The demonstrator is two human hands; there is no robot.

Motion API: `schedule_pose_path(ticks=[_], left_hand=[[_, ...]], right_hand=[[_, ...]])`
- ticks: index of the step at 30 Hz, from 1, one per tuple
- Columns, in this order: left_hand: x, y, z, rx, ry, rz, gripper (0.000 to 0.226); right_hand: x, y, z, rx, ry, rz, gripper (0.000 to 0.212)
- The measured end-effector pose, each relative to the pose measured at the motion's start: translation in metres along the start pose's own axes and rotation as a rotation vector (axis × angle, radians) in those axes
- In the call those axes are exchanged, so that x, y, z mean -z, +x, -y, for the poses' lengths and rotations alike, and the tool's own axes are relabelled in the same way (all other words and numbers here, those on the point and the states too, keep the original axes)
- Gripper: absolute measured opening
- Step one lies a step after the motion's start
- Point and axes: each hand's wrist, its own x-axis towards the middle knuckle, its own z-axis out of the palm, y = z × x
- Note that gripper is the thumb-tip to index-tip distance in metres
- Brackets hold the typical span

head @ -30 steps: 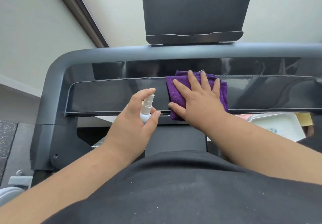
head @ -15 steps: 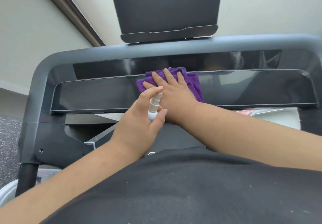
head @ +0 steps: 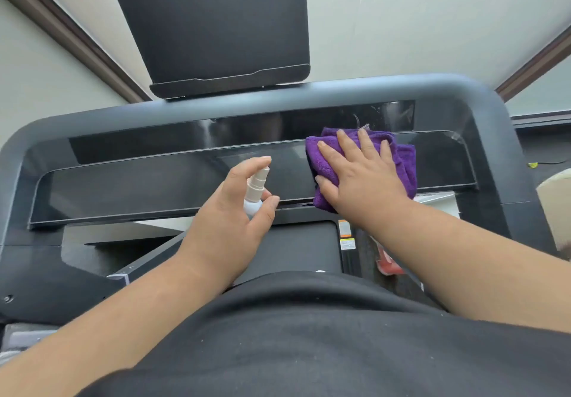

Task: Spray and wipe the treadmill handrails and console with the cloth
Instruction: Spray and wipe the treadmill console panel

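My right hand (head: 361,180) lies flat with spread fingers on a folded purple cloth (head: 404,161), pressing it against the glossy black console panel (head: 139,183) right of centre. My left hand (head: 228,220) grips a small white spray bottle (head: 255,189), index finger arched over its nozzle, just in front of the panel's middle. The grey handrail frame (head: 340,90) curves around the console. A dark screen (head: 213,25) stands above it.
The treadmill belt (head: 296,248) with warning stickers (head: 346,236) lies below the console. A red object (head: 387,263) sits on the floor to the right. Walls with brown trim are behind. My dark shirt fills the bottom of the view.
My right hand has slid the cloth to the right along the console panel after moving left. My left hand keeps the spray bottle near the panel's middle.
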Motion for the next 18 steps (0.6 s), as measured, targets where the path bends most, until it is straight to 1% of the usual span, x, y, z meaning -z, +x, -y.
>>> schedule_pose_path(ticks=[3,5,7,10,12,15,18], left_hand=[[0.000,0.007,-0.003,-0.005,0.018,-0.041,0.054],[-0.003,0.013,-0.007,-0.029,0.020,-0.047,0.053],[-0.007,0.016,-0.014,-0.048,0.020,-0.044,0.055],[-0.015,0.017,-0.023,-0.067,0.038,-0.025,0.058],[-0.021,0.018,-0.027,-0.066,0.034,-0.001,0.057],[-0.028,0.019,-0.033,-0.066,0.028,0.044,0.055],[-0.033,0.021,-0.041,-0.057,0.020,0.094,0.054]], right_hand=[[0.002,0.008,0.029,0.052,-0.007,0.011,0.074],[0.003,0.014,0.053,0.155,0.009,0.037,0.076],[0.005,0.019,0.070,0.255,0.007,0.089,0.085],[0.009,0.018,0.065,0.333,-0.013,0.127,0.089],[0.010,0.013,0.046,0.309,0.021,0.101,0.086],[0.006,0.002,0.009,0.224,0.032,0.028,0.072],[0.005,-0.009,-0.039,0.108,0.024,-0.002,0.070]])
